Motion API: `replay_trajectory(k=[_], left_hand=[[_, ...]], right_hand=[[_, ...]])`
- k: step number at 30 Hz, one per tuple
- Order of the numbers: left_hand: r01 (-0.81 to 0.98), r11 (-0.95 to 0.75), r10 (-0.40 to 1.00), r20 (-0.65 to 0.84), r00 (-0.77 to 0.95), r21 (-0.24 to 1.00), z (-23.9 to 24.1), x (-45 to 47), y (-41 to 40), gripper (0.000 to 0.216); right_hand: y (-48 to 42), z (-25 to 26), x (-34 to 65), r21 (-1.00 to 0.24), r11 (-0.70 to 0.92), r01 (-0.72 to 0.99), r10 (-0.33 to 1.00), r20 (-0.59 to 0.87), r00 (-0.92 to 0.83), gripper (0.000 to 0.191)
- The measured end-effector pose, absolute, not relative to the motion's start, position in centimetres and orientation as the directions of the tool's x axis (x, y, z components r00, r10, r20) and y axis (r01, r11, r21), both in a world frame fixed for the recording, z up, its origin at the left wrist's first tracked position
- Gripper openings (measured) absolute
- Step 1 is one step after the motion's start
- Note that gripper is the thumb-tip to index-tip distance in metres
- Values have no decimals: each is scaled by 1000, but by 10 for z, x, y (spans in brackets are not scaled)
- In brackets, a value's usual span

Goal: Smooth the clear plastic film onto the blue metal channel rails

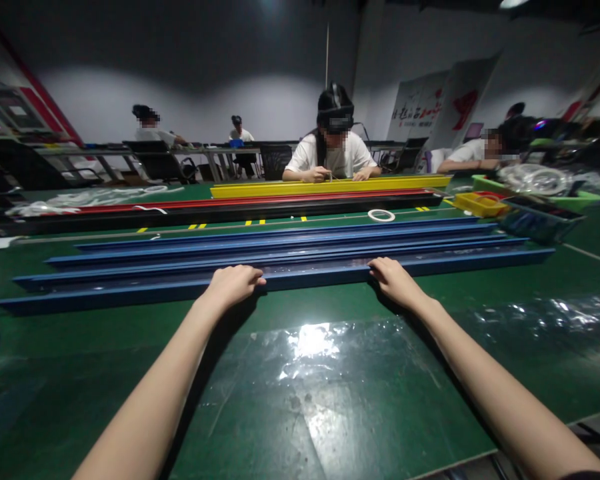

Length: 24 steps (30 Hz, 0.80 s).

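Several long blue channel-shaped strips (300, 237) lie side by side across the green table (145, 360). Both my hands are at the nearest blue channel strip (320, 277). My left hand (234, 285) has its fingers curled over the near wall, left of the middle. Farther right, my right hand (396, 279) pinches the same wall, with its fingertips inside the channel. Part of the fingers of each hand is hidden. Clear plastic film (350, 360) lies flat on the table between my forearms and reflects the light.
Beyond the blue strips are a white ring (381, 215), red and black strips (280, 203) and a yellow strip (330, 187). A co-worker (333, 143) leans over the yellow strip. Bins (480, 203) stand at right; crumpled white wrapping (95, 199) lies at left.
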<state>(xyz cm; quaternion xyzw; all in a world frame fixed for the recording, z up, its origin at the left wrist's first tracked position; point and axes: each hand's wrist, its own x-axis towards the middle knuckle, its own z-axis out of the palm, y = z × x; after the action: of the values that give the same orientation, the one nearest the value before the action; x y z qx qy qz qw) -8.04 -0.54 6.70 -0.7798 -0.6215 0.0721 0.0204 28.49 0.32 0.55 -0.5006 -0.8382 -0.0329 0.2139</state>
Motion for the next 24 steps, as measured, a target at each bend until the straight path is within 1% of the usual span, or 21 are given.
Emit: replay_trajectory(k=[3, 7, 9, 12, 17, 21, 24], left_hand=[[959, -261, 965, -66, 255, -113, 65, -80, -2, 35], [954, -298, 954, -48, 296, -45, 65, -81, 2, 30], [951, -307, 952, -30, 306, -33, 64, -82, 3, 30], [946, -321, 947, -29, 320, -42, 63, -84, 5, 30], [915, -390, 921, -38, 388, -99, 65, -83, 6, 27], [899, -422, 906, -19, 423, -116, 62, -85, 9, 22], [898, -416, 905, 29, 424, -143, 56, -90, 14, 23]], right_hand=[[8, 8, 282, -148, 480, 865, 836, 376, -399, 22], [11, 11, 283, -98, 499, 861, 825, 356, -438, 23], [13, 12, 284, -82, 517, 852, 819, 338, -464, 25], [15, 14, 286, -79, 532, 843, 816, 312, -486, 27], [18, 15, 285, -62, 537, 842, 815, 298, -498, 30], [21, 14, 285, -57, 536, 842, 811, 313, -494, 31], [27, 12, 280, -36, 534, 845, 809, 311, -498, 31]])
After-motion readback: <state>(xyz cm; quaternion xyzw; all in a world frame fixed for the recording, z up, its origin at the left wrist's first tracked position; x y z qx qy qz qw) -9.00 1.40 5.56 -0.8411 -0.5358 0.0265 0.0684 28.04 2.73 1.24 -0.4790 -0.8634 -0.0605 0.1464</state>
